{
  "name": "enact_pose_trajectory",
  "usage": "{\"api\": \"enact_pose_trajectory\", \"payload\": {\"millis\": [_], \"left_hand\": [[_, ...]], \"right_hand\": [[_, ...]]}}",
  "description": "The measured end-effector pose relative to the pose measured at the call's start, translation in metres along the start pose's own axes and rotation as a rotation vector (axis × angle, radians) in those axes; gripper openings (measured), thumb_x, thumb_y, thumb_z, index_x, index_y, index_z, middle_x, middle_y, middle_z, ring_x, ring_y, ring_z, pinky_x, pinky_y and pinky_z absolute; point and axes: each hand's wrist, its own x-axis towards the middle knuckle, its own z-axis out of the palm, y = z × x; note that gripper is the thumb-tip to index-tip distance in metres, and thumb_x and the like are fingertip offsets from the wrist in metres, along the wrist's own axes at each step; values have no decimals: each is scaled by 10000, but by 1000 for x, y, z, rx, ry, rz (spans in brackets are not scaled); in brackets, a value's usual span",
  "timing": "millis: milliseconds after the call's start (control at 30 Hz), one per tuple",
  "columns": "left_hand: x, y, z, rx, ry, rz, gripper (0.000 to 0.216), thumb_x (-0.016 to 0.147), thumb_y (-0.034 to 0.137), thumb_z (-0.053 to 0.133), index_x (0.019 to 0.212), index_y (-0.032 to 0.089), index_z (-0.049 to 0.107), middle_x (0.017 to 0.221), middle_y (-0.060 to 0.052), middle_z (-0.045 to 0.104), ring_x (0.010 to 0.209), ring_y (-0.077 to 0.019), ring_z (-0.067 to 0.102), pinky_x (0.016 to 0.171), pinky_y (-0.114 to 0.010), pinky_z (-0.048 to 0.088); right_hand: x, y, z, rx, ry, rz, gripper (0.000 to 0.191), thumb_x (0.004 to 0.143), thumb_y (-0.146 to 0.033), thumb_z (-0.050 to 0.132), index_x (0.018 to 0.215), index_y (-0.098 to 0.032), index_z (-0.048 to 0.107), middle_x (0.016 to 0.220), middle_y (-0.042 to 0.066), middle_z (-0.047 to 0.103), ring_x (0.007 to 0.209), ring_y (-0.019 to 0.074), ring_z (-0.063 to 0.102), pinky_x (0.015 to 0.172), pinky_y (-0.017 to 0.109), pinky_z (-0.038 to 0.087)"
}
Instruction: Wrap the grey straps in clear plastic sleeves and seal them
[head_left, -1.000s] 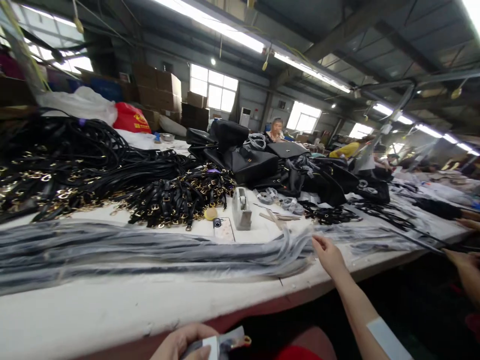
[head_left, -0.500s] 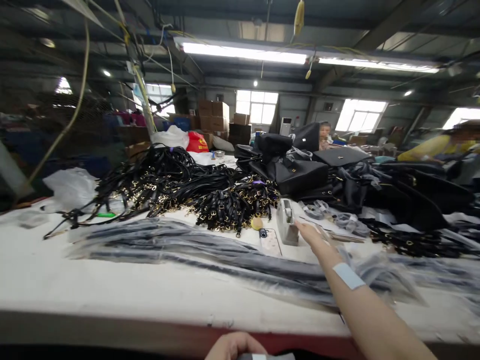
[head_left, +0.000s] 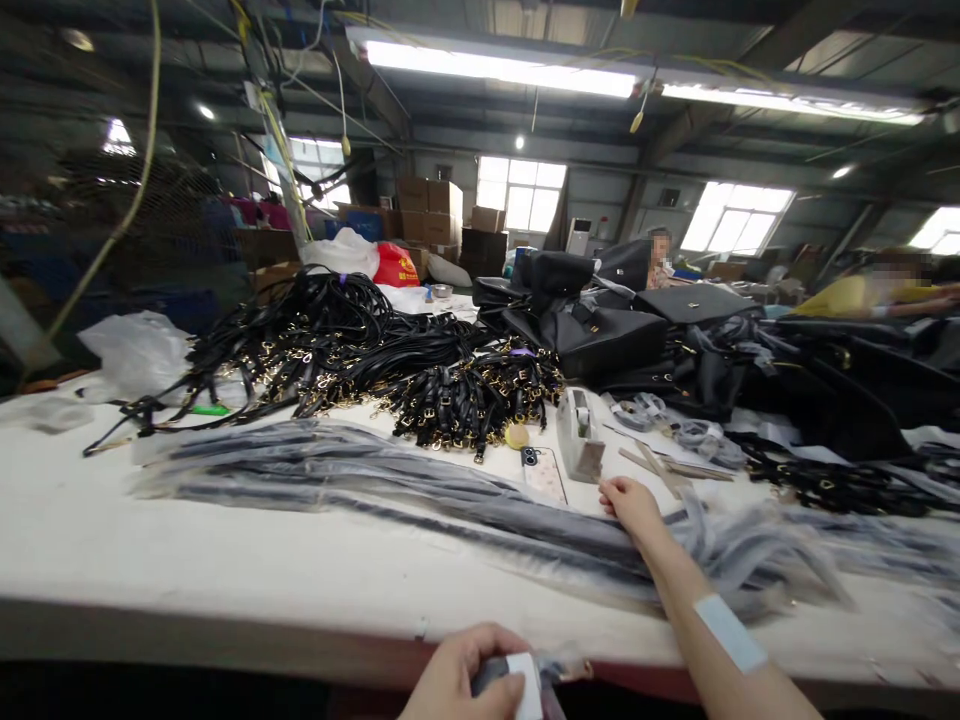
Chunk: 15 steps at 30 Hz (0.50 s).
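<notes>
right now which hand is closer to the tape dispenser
Right. The right hand rests on the bagged straps just in front of the tape dispenser; the left hand is back at the table edge, holding a small item.

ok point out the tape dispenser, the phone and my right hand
tape dispenser (head_left: pixel 580 449), head view, on the middle of its grey body
phone (head_left: pixel 544 474), head view, on the middle of its patterned back
right hand (head_left: pixel 631 505), head view, on the back of the hand, resting on the bagged straps
</notes>
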Motion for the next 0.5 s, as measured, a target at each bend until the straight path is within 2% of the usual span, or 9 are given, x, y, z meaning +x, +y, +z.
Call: {"api": "enact_pose_trajectory", "payload": {"millis": [67, 133, 200, 267, 367, 500], "left_hand": [[2, 12, 5, -25, 34, 54, 472, 727, 518, 710, 968, 116, 657, 777, -63, 689, 695, -177, 604, 657, -271, 431], [4, 28, 13, -16, 90, 115, 396, 750, 448, 685, 967, 118, 650, 814, -66, 692, 751, -188, 615, 715, -283, 453], [9, 42, 20, 41, 165, 195, 327, 748, 350, 659, 982, 122, 657, 875, -69, 700, 831, -204, 621, 778, -295, 466], [16, 49, 27, 96, 202, 268, 299, 757, 298, 627, 998, 126, 668, 915, -68, 702, 871, -208, 621, 811, -299, 471], [21, 50, 33, 134, 226, 339, 309, 776, 275, 600, 1036, 123, 670, 926, -64, 700, 858, -195, 620, 802, -288, 483], [18, 47, 37, 182, 238, 365, 315, 784, 251, 591, 1062, 128, 674, 929, -47, 699, 851, -177, 619, 798, -269, 487]], "right_hand": [[-31, -12, -8, 32, -47, -23, 349, 739, -512, 681, 615, -196, 598, 534, 8, 620, 500, 154, 574, 540, 288, 481], [-69, -32, -15, 76, -128, -77, 340, 736, -548, 663, 716, -210, 637, 631, 8, 654, 621, 163, 612, 639, 277, 510], [-109, -53, -19, 107, -271, -152, 325, 776, -529, 660, 732, -207, 644, 651, 7, 639, 654, 159, 598, 667, 262, 500], [-145, -65, -18, 150, -352, -200, 318, 816, -500, 649, 695, -207, 630, 626, -2, 607, 634, 148, 569, 633, 242, 479], [-183, -59, -9, 233, -424, -167, 297, 848, -461, 641, 693, -208, 627, 628, -11, 593, 616, 135, 546, 605, 226, 460], [-201, -35, 6, 314, -457, -91, 265, 843, -460, 654, 744, -214, 655, 618, -9, 604, 608, 142, 543, 598, 237, 455]]}}
